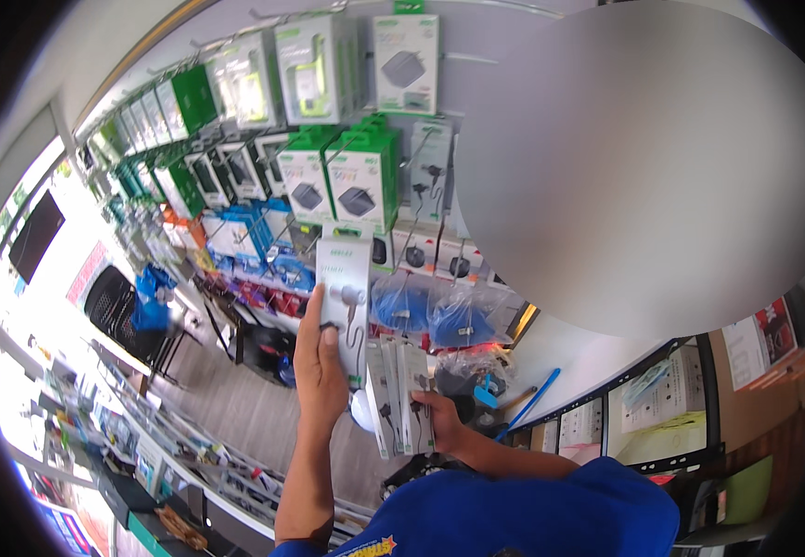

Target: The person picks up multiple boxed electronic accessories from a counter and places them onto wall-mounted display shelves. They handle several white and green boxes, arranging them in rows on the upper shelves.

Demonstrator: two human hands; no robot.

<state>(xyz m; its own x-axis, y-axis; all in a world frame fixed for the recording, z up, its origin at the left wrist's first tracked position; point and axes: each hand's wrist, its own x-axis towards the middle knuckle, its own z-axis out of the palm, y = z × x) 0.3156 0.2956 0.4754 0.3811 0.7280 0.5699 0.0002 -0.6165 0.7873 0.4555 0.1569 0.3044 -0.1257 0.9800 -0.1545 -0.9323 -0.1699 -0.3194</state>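
Observation:
My left hand (317, 367) is closed on a slim white box (342, 269) and holds it upright in front of the hanging display. A small cabled device is pictured on its front; its exact kind is hard to make out. Lower and to the right, my right hand (441, 420) grips several similar narrow boxes (388, 395), bunched side by side and upright. Its thumb lies across their front, while the other fingers are mostly hidden. Above, a similar slim box (432, 167) hangs beside two green-and-white boxes (362, 181).
Rows of packages (226, 158) hang on hooks along the wall. A black chair (115, 302) with a blue bag stands left on the wooden floor (235, 408). Shelves with papers (662, 399) line the right, near a blue stick (532, 401). A large blurred area covers the upper right.

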